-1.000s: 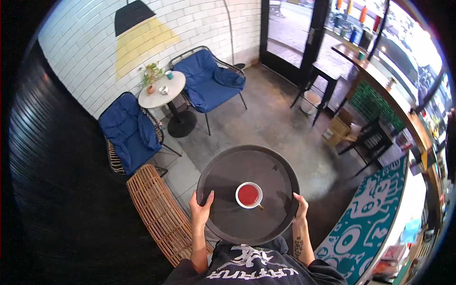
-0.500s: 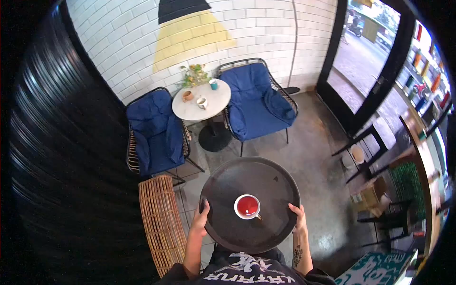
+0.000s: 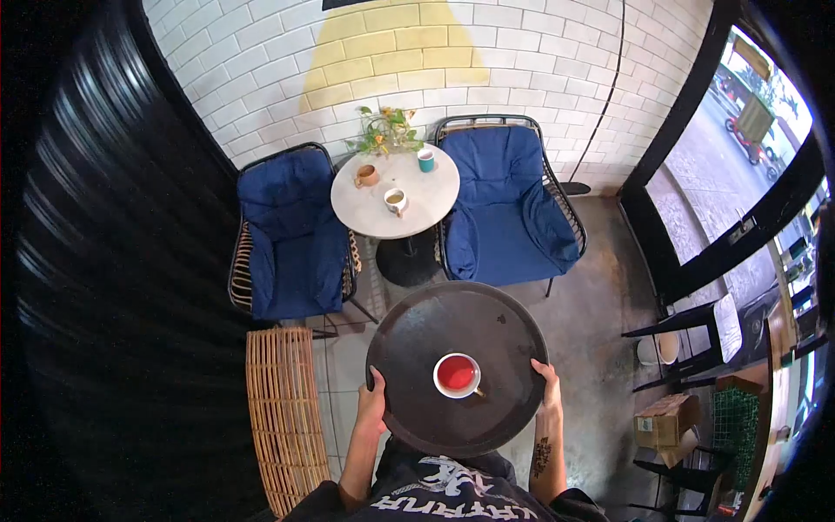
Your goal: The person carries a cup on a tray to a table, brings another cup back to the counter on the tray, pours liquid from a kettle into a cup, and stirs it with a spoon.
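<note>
**Much lies hidden under the round dark-brown tray (image 3: 417, 339)**

Of the bare left hand (image 3: 371, 407) and bare right hand (image 3: 549, 390), mainly the thumbs show; the other fingers are largely hidden beneath the tray. Between them, translucent red liquid (image 3: 455, 371) obscures the bottom of the round white cup (image 3: 457, 396). Forward of the right thumb, a small dark mark (image 3: 501, 319) is too tiny to read, as is the black tattoo (image 3: 541, 457) behind the right fingers. The black cloth shirt (image 3: 409, 487), nearer the wearer than either hand's fingers, is cut by the bottom edge. Far ahead of the left fingers, the top edge crops a black painted shape (image 3: 344, 3). Right of the right fingers, a street vehicle (image 3: 752, 130) is blurred.
</note>
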Demonstrator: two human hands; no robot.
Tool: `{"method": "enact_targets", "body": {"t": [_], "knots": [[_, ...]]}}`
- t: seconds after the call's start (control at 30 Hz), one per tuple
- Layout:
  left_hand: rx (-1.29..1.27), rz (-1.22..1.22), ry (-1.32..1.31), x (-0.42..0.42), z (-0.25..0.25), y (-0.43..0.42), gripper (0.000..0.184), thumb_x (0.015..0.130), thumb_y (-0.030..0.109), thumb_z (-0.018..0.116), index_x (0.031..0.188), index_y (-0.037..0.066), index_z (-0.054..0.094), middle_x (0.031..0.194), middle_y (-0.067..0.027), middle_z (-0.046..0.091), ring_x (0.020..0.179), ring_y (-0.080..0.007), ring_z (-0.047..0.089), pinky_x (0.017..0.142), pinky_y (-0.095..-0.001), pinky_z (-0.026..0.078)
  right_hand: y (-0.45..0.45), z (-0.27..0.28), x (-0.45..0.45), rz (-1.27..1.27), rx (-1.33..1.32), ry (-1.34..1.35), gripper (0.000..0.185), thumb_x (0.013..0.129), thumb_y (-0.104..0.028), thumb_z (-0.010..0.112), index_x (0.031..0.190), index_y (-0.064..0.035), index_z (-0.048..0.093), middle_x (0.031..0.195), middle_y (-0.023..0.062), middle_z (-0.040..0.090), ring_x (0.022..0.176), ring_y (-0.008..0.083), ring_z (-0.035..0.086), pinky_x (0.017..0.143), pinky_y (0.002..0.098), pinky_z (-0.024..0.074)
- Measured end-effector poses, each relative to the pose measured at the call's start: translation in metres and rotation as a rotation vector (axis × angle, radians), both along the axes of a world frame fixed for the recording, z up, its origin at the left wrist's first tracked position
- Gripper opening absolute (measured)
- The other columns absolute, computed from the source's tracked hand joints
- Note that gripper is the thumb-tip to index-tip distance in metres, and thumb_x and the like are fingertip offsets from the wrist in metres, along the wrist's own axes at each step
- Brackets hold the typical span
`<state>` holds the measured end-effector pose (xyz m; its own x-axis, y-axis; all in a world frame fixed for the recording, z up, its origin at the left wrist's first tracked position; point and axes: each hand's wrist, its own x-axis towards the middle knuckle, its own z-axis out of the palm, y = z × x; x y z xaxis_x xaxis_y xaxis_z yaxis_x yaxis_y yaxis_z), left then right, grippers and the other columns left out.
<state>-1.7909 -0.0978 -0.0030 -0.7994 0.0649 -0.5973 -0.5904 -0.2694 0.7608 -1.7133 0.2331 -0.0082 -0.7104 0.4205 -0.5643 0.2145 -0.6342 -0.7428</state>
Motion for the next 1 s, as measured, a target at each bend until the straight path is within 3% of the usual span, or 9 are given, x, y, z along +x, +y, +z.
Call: {"method": "enact_targets", "body": {"t": [0.07,0.2,0.27,0.33,0.47,0.67,0.8,0.97,1.0], "knots": [[0.049,-0.031,-0.002,-0.033,-0.008,0.0,0.079,0.098,0.059,0.045,0.143,-0.005,0.039,0.138,-0.0191,0.053,0.123,-0.032,0.057,0.099,-0.0469,0.051,0.001,0.009,-0.035,0.055,-0.139,0.12,0.04,0.086,-0.022,0.065,0.113,0.0066,0.064,0.103,0.0163,0.07,0.088,0.0262,0.067,0.078,0.0349,0.0544],[0.002,-0.029,-0.043,-0.122,0.011,0.013,0.079,0.098,0.059,0.046,0.142,-0.006,0.039,0.138,-0.0204,0.053,0.119,-0.0332,0.059,0.096,-0.047,0.053,0.005,0.01,-0.116,0.027,-0.112,0.141,0.043,0.086,-0.023,0.064,0.116,0.0072,0.062,0.106,0.0177,0.069,0.089,0.0279,0.068,0.078,0.0365,0.0544],[-0.013,-0.011,-0.069,-0.152,0.018,0.011,0.078,0.098,0.058,0.047,0.142,-0.006,0.039,0.138,-0.0203,0.053,0.118,-0.0336,0.06,0.095,-0.0475,0.054,0.003,0.016,-0.15,0.056,-0.247,0.184,0.045,0.087,-0.024,0.063,0.118,0.0081,0.061,0.108,0.0188,0.069,0.093,0.0287,0.067,0.082,0.0378,0.0547],[-0.068,0.034,-0.058,-0.192,0.022,0.01,0.074,0.099,0.057,0.047,0.131,-0.01,0.05,0.125,-0.0198,0.061,0.11,-0.0298,0.064,0.091,-0.044,0.055,0.0,0.015,-0.194,0.057,-0.207,0.192,0.046,0.087,-0.025,0.063,0.119,0.0082,0.06,0.107,0.0189,0.069,0.092,0.029,0.068,0.082,0.0379,0.0554],[-0.009,0.086,-0.021,-0.244,0.026,-0.006,0.072,0.1,0.056,0.046,0.13,-0.01,0.05,0.123,-0.0195,0.063,0.109,-0.03,0.064,0.089,-0.0438,0.056,-0.014,0.021,-0.256,0.099,-0.191,0.129,0.047,0.088,-0.026,0.063,0.12,0.0075,0.06,0.108,0.0177,0.069,0.093,0.0278,0.068,0.082,0.0369,0.0572],[0.006,0.207,-0.021,-0.293,0.001,-0.033,0.073,0.1,0.055,0.047,0.133,-0.009,0.047,0.124,-0.0212,0.061,0.11,-0.0307,0.064,0.087,-0.0435,0.058,-0.031,0.001,-0.35,0.246,-0.238,0.159,0.051,0.089,-0.035,0.066,0.121,0.0041,0.061,0.109,0.0136,0.067,0.097,0.0271,0.064,0.085,0.0389,0.0519],[-0.006,0.342,-0.137,-0.324,-0.032,-0.051,0.079,0.097,0.059,0.048,0.139,-0.008,0.04,0.13,-0.0221,0.058,0.111,-0.0314,0.064,0.089,-0.0438,0.058,-0.038,-0.008,-0.41,0.287,-0.269,0.151,0.048,0.09,-0.034,0.064,0.122,0.0022,0.062,0.112,0.013,0.068,0.097,0.0243,0.067,0.083,0.0367,0.0566],[0.059,0.392,-0.122,-0.371,-0.053,-0.052,0.082,0.095,0.063,0.049,0.141,-0.004,0.039,0.136,-0.0193,0.054,0.117,-0.0312,0.061,0.092,-0.0449,0.056,-0.031,-0.025,-0.489,0.402,-0.266,0.123,0.053,0.099,-0.042,0.053,0.132,-0.0003,0.056,0.124,0.0119,0.064,0.113,0.0246,0.061,0.099,0.0386,0.0474],[0.045,0.439,-0.11,-0.386,-0.037,-0.04,0.083,0.094,0.064,0.049,0.143,-0.002,0.038,0.139,-0.018,0.052,0.121,-0.0313,0.058,0.095,-0.0459,0.055,-0.029,-0.025,-0.506,0.409,-0.275,0.12,0.053,0.099,-0.042,0.053,0.132,-0.0003,0.056,0.124,0.0119,0.064,0.113,0.0246,0.061,0.099,0.0386,0.0474]]}}
